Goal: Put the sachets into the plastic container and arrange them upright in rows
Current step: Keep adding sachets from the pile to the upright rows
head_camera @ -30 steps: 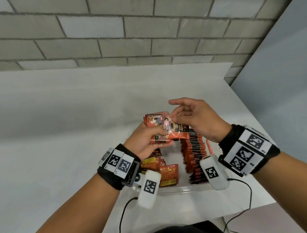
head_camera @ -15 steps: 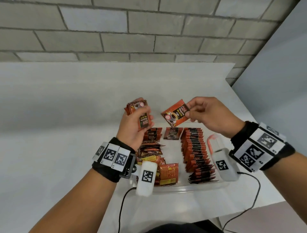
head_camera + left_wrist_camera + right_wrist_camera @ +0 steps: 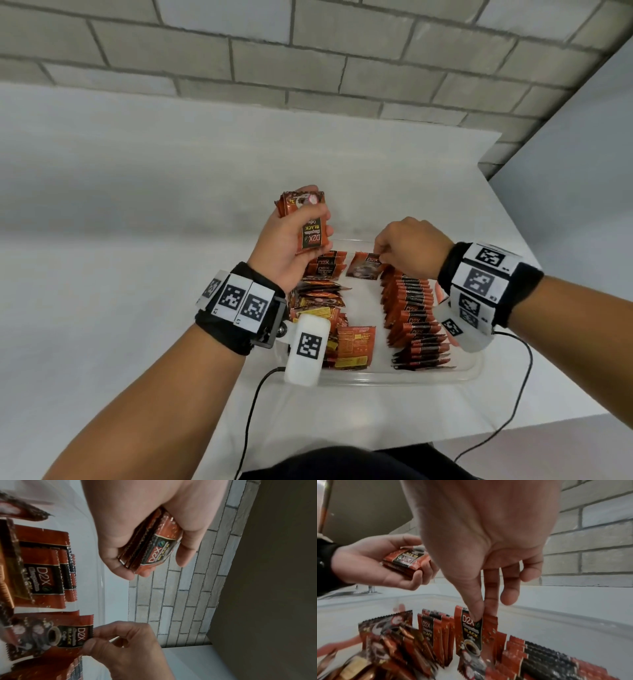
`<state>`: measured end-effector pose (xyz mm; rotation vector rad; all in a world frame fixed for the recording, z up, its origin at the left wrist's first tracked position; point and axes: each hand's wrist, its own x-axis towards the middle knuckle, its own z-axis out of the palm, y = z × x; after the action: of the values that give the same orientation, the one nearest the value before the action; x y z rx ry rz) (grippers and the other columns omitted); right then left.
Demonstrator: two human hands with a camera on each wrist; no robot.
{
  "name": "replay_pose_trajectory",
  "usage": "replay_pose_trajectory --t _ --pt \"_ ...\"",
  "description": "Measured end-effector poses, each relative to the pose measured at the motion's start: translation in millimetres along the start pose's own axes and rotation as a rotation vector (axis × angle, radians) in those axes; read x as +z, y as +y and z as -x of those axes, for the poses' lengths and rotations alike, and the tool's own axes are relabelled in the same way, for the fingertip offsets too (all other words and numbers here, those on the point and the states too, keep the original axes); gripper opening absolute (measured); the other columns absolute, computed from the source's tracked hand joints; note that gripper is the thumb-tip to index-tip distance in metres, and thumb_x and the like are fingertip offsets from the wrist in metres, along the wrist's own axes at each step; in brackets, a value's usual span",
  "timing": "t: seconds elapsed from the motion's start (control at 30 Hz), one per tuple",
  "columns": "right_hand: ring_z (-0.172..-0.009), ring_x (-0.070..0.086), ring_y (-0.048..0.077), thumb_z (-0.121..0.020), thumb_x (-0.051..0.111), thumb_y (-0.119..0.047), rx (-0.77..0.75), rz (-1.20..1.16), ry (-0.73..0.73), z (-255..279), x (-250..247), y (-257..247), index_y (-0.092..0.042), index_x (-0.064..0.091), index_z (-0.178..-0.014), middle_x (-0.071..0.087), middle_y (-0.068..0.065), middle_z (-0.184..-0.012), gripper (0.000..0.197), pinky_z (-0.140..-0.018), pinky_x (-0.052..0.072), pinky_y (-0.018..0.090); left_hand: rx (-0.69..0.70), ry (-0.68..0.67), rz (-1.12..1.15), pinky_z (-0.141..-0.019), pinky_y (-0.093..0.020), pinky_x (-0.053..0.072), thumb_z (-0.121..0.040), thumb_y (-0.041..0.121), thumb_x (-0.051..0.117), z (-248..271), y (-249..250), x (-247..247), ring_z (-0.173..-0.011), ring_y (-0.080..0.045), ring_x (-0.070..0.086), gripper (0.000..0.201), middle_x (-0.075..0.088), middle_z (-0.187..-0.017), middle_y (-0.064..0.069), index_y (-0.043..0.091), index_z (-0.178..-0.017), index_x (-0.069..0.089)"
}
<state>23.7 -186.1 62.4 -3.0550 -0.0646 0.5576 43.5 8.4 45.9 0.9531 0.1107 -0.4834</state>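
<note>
I am at a bare recording bench, not a home: a plain white table (image 3: 137,240) set against a grey painted block wall (image 3: 308,51), with marker tags (image 3: 239,301) strapped to my wrists.

Lighting: even, diffuse, moderately bright; soft shadow band across the tabletop (image 3: 137,212). Head view: sharp, wide-angle bowing of brick wall (image 3: 308,51) lines. Wrist views: dimmer, strong edge distortion, near sachets (image 3: 368,662) blurred at lower corners.
</note>
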Motion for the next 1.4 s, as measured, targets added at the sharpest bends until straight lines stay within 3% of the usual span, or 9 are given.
replay_pose_trajectory --t 0.33,0.53,0.63,0.7,0.83,1.23,1.4 --pt "-0.086 0.061 0.021 -0.086 0.053 -0.007 -0.064 0.319 -0.008 -9.0 17.5 -9.3 -0.020 0.071 -0.096 0.069 -0.001 -0.094 0.024 -0.069 0.030 0.029 -0.023 -0.026 0.000 -0.066 -0.031 0.049 -0.088 0.012 0.060 1.0 2.0 -2.2 -0.068 -0.015 0.060 0.007 0.061 -0.082 -0.003 0.014 -0.095 0.058" --pt "-0.084 0.059 0.022 -0.089 0.050 -0.005 -0.032 0.382 -0.045 -9.6 18.4 -13.1 -0.018 0.066 -0.100 0.064 0.000 -0.092 0.024 -0.072 0.028 0.030 -0.018 -0.039 -0.004 -0.067 -0.031 0.050 -0.088 0.013 0.059 1.8 1.6 -3.4 -0.069 -0.015 0.061 0.006 0.062 -0.082 -0.003 0.014 -0.094 0.060" --pt "-0.059 0.043 0.017 -0.086 0.045 0.000 -0.014 0.431 -0.035 -7.2 16.0 -17.7 -0.016 0.054 -0.076 0.044 -0.003 -0.067 0.021 -0.075 0.026 0.032 -0.023 -0.050 -0.009 -0.065 -0.030 0.050 -0.087 0.014 0.060 1.9 1.5 -4.4 -0.069 -0.015 0.061 0.008 0.063 -0.082 -0.003 0.014 -0.095 0.059" --pt "-0.052 0.032 0.015 -0.085 0.044 0.001 -0.023 0.476 -0.006 -4.5 12.0 -21.8 -0.017 0.038 -0.062 0.037 -0.003 -0.061 0.030 -0.075 0.025 0.031 -0.028 -0.049 -0.014 -0.064 -0.030 0.050 -0.087 0.014 0.060 2.2 1.7 -4.4 -0.068 -0.015 0.061 0.008 0.063 -0.082 -0.003 0.014 -0.095 0.059" --pt "-0.051 0.029 0.013 -0.091 0.048 -0.009 -0.033 0.543 0.024 -3.1 9.1 -23.8 -0.019 0.030 -0.062 0.035 -0.004 -0.060 0.036 -0.075 0.025 0.031 -0.030 -0.044 -0.021 -0.065 -0.031 0.050 -0.088 0.014 0.059 2.9 1.9 -3.8 -0.069 -0.015 0.061 0.004 0.063 -0.081 -0.003 0.014 -0.092 0.060" --pt "-0.049 0.032 0.013 -0.092 0.051 -0.016 0.057 0.520 0.072 -6.6 10.5 -16.7 -0.019 0.032 -0.062 0.038 -0.004 -0.059 0.036 -0.076 0.024 0.032 -0.078 -0.018 0.035 -0.068 -0.033 0.053 -0.091 0.011 0.054 2.5 1.2 -5.6 -0.068 -0.020 0.064 0.009 0.064 -0.082 -0.009 0.008 -0.098 0.058" --pt "-0.051 0.038 0.015 -0.093 0.052 -0.032 0.069 0.443 0.103 -1.5 8.9 -6.9 -0.017 0.043 -0.071 0.043 -0.004 -0.062 0.028 -0.074 0.028 0.031 -0.121 -0.055 0.034 -0.067 -0.036 0.057 -0.090 0.006 0.050 1.7 -0.1 -7.8 -0.068 -0.024 0.067 0.009 0.064 -0.080 -0.013 0.006 -0.096 0.057"
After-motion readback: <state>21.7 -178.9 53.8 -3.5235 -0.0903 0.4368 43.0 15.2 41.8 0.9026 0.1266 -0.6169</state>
